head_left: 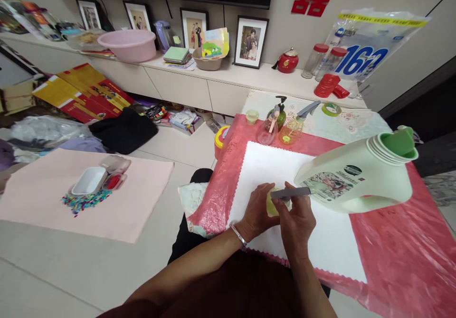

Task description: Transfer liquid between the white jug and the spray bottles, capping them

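Note:
My left hand (257, 210) is wrapped round a small spray bottle (271, 207) with yellowish contents, above the white mat (258, 166). My right hand (298, 220) has its fingers closed on the grey spray head (291, 192) at the bottle's top. Whether the head is fully seated on the neck is hidden by my fingers. Close to my right hand stands a large pale green detergent jug (342, 178) with a green spout. Beyond the mat are a clear pinkish spray bottle (267, 132), a yellow spray bottle (291, 130) and a green pump bottle (281, 114).
A red plastic cover (402, 242) lies under the mat. On the table's far side are a small pale cup (252, 116) and a tape roll (331, 109). To the left, a pink sheet (142, 190) bears a white tray (89, 181) and colourful bits (85, 202).

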The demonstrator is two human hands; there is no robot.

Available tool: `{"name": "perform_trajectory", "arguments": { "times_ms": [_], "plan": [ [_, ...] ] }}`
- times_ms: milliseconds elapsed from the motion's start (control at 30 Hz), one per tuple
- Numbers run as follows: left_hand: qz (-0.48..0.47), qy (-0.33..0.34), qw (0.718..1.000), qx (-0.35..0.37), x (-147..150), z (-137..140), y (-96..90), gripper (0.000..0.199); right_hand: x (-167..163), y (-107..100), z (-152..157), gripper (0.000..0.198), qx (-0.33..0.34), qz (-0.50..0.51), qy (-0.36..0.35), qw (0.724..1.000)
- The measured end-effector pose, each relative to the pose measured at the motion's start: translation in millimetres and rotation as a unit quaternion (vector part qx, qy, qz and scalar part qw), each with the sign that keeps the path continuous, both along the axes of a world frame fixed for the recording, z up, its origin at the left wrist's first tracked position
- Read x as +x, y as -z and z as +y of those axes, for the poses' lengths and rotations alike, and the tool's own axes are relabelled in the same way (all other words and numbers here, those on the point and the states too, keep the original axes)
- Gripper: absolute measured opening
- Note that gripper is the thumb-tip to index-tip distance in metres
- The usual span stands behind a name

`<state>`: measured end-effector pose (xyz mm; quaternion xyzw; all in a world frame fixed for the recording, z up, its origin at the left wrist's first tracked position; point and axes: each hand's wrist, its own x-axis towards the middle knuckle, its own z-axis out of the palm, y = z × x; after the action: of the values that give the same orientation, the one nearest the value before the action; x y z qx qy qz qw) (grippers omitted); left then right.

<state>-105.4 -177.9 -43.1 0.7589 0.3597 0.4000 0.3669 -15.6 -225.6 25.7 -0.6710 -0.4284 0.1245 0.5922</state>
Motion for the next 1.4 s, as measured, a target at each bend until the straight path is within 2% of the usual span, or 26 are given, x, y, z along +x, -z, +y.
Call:
{"name": "perform_trajectory", "arguments": {
  "times_ms": [167,300,433,600,667,733,800,867,900,1033,1167,1267,1333,1400],
  "plan": [
    [0.003,0.002,1.0,-0.006,-2.3,0.3,-3.1,0.085,-1.2,-3.2,-2.7,0.037,0.017,0.01,-0.008,1.0],
    [0.001,0.011,1.0,-0.014,-3.7,0.2,-1.9,0.092,2.1,-16.9,-3.5,0.034,0.036,0.016,-0.027,0.999],
    [-0.004,0.02,0.999,-0.027,-4.9,0.1,-0.1,0.101,10.7,-47.7,3.6,0.031,0.113,0.069,-0.08,0.988],
    [-0.002,0.017,0.999,-0.048,-4.7,-0.7,-1.1,0.105,22.2,-106.0,25.4,0.024,0.223,0.071,-0.073,0.97],
    [0.004,0.017,0.998,-0.053,-4.5,-1.0,-2.2,0.105,30.0,-122.5,37.7,0.025,0.233,0.036,-0.061,0.97],
    [0.009,0.018,0.998,-0.055,-4.3,-1.0,-3.2,0.105,40.3,-127.1,53.4,0.029,0.207,-0.021,-0.074,0.975],
    [0.013,0.017,0.998,-0.056,-4.1,-0.8,-3.7,0.104,51.2,-117.5,72.9,0.031,0.138,-0.119,-0.119,0.976],
    [0.014,0.016,0.998,-0.057,-3.7,-0.4,-3.8,0.105,60.5,-96.4,94.6,0.033,0.046,-0.256,-0.176,0.949],
    [0.012,0.015,0.998,-0.057,-3.5,-0.3,-3.7,0.105,63.9,-83.2,105.4,0.032,0.013,-0.292,-0.205,0.934],
    [0.007,0.012,0.998,-0.057,-2.6,0.2,-2.3,0.105,69.4,-32.7,137.8,0.028,-0.109,-0.366,-0.292,0.877],
    [0.009,0.017,0.998,-0.053,-2.0,0.1,-0.3,0.104,68.7,-5.0,147.2,0.018,-0.221,-0.425,-0.329,0.814],
    [0.005,0.015,0.999,-0.048,-1.8,0.0,1.0,0.102,67.7,5.3,147.1,0.019,-0.262,-0.452,-0.331,0.786],
    [0.004,0.012,0.999,-0.047,-1.5,0.3,2.0,0.101,67.5,11.0,147.0,0.019,-0.262,-0.461,-0.326,0.783],
    [0.0,0.013,0.999,-0.043,-1.4,0.8,3.0,0.1,67.9,14.6,146.2,0.019,-0.24,-0.466,-0.316,0.791]
  ]
}}
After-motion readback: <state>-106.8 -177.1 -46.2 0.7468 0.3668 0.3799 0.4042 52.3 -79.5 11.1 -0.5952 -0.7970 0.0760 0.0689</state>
